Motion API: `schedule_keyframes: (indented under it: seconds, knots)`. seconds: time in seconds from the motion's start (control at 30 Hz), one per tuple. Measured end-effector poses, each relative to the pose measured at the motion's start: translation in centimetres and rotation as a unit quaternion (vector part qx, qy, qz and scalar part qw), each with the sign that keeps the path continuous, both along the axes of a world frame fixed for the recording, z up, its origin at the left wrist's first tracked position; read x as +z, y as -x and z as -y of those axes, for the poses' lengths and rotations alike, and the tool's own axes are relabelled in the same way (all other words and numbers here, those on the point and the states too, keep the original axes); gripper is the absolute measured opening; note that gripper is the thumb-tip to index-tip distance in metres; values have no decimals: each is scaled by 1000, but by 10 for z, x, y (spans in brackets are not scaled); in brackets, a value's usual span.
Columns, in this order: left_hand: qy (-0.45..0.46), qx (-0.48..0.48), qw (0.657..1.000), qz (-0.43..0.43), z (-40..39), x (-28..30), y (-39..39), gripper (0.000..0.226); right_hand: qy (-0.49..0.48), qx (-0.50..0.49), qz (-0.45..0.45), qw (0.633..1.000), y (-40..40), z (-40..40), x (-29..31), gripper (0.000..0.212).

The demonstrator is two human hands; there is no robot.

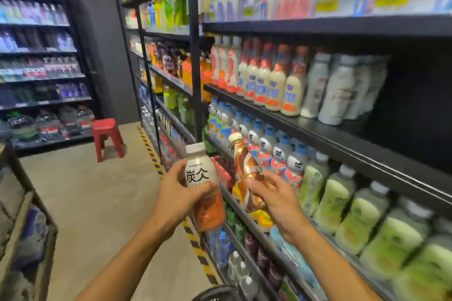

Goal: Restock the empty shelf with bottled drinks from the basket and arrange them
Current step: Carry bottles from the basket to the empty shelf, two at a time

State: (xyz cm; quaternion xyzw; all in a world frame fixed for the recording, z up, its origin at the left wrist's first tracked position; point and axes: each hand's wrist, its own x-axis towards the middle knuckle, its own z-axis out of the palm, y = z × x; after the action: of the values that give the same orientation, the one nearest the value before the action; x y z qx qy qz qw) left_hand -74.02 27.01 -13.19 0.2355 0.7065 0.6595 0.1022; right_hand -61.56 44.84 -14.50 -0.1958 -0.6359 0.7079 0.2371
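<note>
My left hand (pixel 176 193) grips a white-capped bottle (pixel 204 186) with a white label over an orange lower half, held upright in front of the shelving. My right hand (pixel 274 199) grips a brown coffee bottle (pixel 245 168) with a cream cap, tilted left, close beside the first bottle. On the right a dark shelf (pixel 342 139) carries cream and pale bottles at its left and has an empty dark gap (pixel 415 105) at its right end. The black rim of the basket (pixel 217 293) shows at the bottom edge.
Stocked drink shelves run along the right, with green bottles (pixel 362 217) on the level below the gap. A red plastic stool (pixel 107 138) stands on the floor at the aisle's far end. Yellow-black tape (pixel 195 244) marks the floor by the shelves. A rack (pixel 29 215) stands on the left.
</note>
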Motion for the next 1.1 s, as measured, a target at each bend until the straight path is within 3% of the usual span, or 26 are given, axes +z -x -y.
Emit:
schedule_keyframes:
  seconds: [0.13, 0.47, 0.67, 0.9, 1.1]
  knots:
    - [-11, -78, 996, -37, -12, 24, -11, 55, -23, -109, -28, 993, -41, 8, 24, 23]
    - [-45, -268, 960, -70, -75, 65, -132, 49, -87, -318, -34, 944, -216, 19, 71, 38]
    - [-55, -362, 928, -66, -96, 78, -252, 62, -108, -422, -33, 900, -355, 45, 86, 34]
    - [-57, -462, 883, -67, -93, 79, -434, 55, -108, -502, -24, 858, -542, 96, 84, 39]
    - [-22, -531, 845, -61, -90, 64, -563, 62, -94, -575, 2, 813, -680, 133, 72, 43]
